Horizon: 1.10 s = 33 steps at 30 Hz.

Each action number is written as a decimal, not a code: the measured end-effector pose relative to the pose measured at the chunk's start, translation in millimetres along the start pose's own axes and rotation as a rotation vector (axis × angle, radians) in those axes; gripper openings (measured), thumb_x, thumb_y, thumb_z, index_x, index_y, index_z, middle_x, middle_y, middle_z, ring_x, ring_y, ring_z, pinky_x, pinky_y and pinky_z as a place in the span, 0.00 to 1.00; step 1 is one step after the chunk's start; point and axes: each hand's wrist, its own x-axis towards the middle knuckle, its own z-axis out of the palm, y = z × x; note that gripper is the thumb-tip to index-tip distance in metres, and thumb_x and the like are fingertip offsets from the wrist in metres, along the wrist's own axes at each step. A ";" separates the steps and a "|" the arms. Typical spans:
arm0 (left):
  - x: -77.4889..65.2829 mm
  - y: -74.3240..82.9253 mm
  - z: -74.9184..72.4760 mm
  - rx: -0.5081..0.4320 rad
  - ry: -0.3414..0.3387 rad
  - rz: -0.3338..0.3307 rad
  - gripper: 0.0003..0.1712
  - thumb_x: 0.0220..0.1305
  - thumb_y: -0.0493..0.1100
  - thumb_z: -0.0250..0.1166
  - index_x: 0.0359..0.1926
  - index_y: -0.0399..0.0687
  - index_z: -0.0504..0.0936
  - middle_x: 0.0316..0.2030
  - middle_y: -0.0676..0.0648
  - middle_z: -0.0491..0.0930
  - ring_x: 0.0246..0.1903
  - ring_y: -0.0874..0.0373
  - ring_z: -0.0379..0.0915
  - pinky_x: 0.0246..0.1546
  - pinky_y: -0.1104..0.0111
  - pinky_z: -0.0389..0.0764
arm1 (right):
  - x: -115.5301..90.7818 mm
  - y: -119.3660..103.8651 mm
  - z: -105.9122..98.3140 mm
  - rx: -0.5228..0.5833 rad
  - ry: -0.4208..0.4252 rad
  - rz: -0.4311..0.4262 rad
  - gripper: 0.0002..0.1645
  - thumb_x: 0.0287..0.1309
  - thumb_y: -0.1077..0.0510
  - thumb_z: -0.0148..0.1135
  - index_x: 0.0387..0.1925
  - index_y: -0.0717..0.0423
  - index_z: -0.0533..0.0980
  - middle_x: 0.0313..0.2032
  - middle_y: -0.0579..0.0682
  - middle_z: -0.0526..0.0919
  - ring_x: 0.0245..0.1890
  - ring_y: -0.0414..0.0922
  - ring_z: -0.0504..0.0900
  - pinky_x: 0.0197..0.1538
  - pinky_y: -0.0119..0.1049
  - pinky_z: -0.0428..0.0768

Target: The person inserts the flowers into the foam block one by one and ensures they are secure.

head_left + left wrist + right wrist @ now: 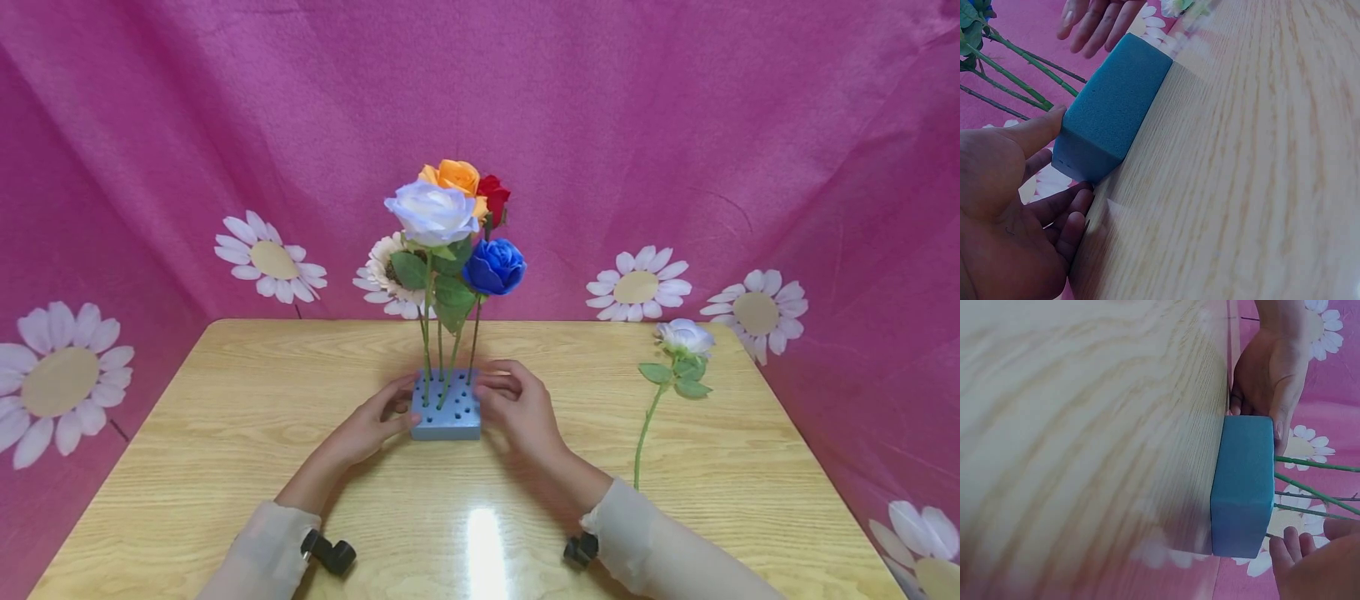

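Note:
A blue foam block [446, 432] with holes in its top stands on the table. Several artificial flowers rise from it: a pale lavender-white rose [431, 213], an orange rose [457, 175], a red rose [492, 198], a blue rose [495, 267] and a cream daisy-like flower [388, 265]. My left hand [369, 425] holds the block's left end, its thumb on the upper edge and its fingers along the side. By the right end is my right hand [525, 408], fingers loosely bent; both wrist views show it holding nothing, a small gap from the block.
Another pale rose [686, 337] with a leafy green stem lies on the right part of the wooden table [247, 392]. A pink curtain [555, 108] printed with white daisies closes off the back and sides. Black wrist devices [328, 553] sit at both cuffs.

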 end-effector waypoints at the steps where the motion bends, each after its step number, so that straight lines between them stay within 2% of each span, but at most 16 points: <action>1: 0.0 0.0 0.0 0.000 0.000 0.000 0.40 0.75 0.42 0.63 0.81 0.48 0.55 0.71 0.33 0.66 0.65 0.39 0.67 0.67 0.47 0.65 | -0.5 -0.1 -1.4 -0.003 0.003 0.001 0.21 0.63 0.70 0.67 0.57 0.64 0.77 0.50 0.67 0.86 0.51 0.57 0.87 0.51 0.35 0.84; 8: 1.3 0.5 0.3 -0.011 0.000 -0.005 0.41 0.75 0.42 0.63 0.81 0.47 0.55 0.72 0.33 0.66 0.65 0.39 0.67 0.68 0.48 0.64 | -4.1 1.3 -11.6 -0.040 0.027 -0.003 0.19 0.63 0.73 0.65 0.55 0.64 0.78 0.49 0.70 0.85 0.52 0.60 0.86 0.51 0.37 0.85; 14: 1.2 -1.0 0.1 -0.007 -0.001 -0.005 0.41 0.75 0.43 0.63 0.81 0.48 0.55 0.72 0.33 0.66 0.65 0.39 0.67 0.68 0.47 0.63 | -8.6 1.5 -18.6 -0.060 0.039 0.023 0.19 0.63 0.71 0.66 0.55 0.62 0.78 0.49 0.67 0.86 0.50 0.54 0.87 0.51 0.40 0.85; 20: 0.9 -1.1 -0.4 -0.005 -0.002 -0.002 0.41 0.75 0.43 0.63 0.81 0.48 0.55 0.71 0.33 0.66 0.65 0.39 0.66 0.68 0.47 0.64 | -11.9 0.7 -24.7 -0.048 0.052 0.044 0.20 0.63 0.72 0.66 0.56 0.64 0.77 0.50 0.70 0.85 0.49 0.49 0.88 0.53 0.45 0.85; 26: 1.2 -1.2 0.2 -0.006 0.002 0.000 0.41 0.74 0.43 0.64 0.81 0.48 0.56 0.71 0.33 0.66 0.65 0.39 0.67 0.67 0.48 0.64 | -14.4 0.4 -35.0 -0.036 0.055 0.064 0.20 0.63 0.72 0.66 0.56 0.66 0.76 0.51 0.72 0.84 0.49 0.50 0.88 0.52 0.40 0.85; 33: 1.0 -1.7 0.6 -0.001 0.004 0.001 0.41 0.74 0.42 0.64 0.81 0.48 0.56 0.71 0.33 0.67 0.65 0.39 0.67 0.68 0.47 0.63 | -21.6 0.3 -46.6 -0.060 0.076 0.113 0.21 0.64 0.68 0.68 0.58 0.63 0.76 0.53 0.68 0.84 0.49 0.49 0.88 0.51 0.37 0.85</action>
